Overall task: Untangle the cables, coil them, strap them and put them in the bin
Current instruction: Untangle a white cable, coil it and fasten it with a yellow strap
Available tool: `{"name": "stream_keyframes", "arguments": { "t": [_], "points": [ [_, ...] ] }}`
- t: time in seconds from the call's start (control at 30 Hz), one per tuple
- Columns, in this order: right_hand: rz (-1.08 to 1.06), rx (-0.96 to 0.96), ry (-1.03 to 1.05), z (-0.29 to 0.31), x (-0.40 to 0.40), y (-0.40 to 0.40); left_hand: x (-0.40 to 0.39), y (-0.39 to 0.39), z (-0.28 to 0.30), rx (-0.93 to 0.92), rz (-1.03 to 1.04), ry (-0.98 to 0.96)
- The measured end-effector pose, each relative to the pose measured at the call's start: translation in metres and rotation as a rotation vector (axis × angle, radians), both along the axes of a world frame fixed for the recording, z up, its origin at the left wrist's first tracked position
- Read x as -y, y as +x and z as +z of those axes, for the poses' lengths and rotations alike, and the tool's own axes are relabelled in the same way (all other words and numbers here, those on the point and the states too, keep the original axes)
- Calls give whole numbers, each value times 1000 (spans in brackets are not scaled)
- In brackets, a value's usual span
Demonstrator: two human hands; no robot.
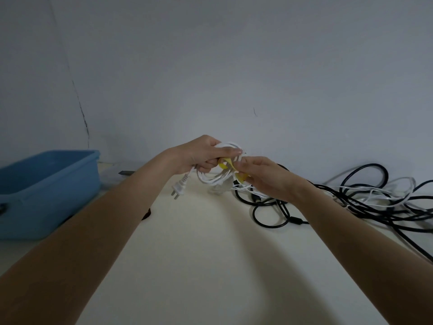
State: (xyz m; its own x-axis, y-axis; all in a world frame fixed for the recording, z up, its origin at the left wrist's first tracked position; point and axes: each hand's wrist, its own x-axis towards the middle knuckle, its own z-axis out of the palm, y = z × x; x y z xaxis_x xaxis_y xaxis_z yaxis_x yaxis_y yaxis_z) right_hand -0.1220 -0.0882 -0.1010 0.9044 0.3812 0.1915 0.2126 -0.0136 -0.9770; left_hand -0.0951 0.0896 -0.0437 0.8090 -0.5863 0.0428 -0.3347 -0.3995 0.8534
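My left hand [201, 154] grips a coiled white cable [212, 178] above the table, and its white plug [179, 187] dangles below the hand. A yellow strap [226, 164] loops round the coil. My right hand [260, 174] pinches the strap's end just right of the coil. A tangle of black and white cables [365, 200] lies on the table to the right. The blue bin [46, 184] stands at the left edge of the table.
The cream table top [210, 254] stretches under my forearms. A plain grey wall rises close behind it. A small dark object [126, 172] lies behind the bin, and a dark red item [147, 213] peeks out under my left forearm.
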Motion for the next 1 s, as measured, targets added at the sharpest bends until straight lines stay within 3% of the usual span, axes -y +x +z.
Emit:
{"name": "stream_keyframes", "arguments": {
  "t": [0.1, 0.3, 0.43, 0.57, 0.7, 0.83, 1.0],
  "points": [
    [65, -116, 127, 1, -5, 3, 2, 2, 2, 9, 88, -103],
    [-77, -220, 255, -4, -27, 5, 16, 7, -13, 105, 475, -407],
    [-87, -219, 346, -3, -41, 1, 24, 7, -23, -68, 688, -700],
    [-35, -251, 376, -2, -41, -2, 23, 6, -21, -221, 658, -830],
    [38, -254, 388, -3, -42, -5, 21, 6, -20, -287, 594, -926],
    [85, -256, 446, -8, -42, -4, 24, 4, -19, -303, 656, -1030],
    [-8, -243, 450, -6, -38, 0, 25, 10, -20, -245, 628, -934]
  ]
}}
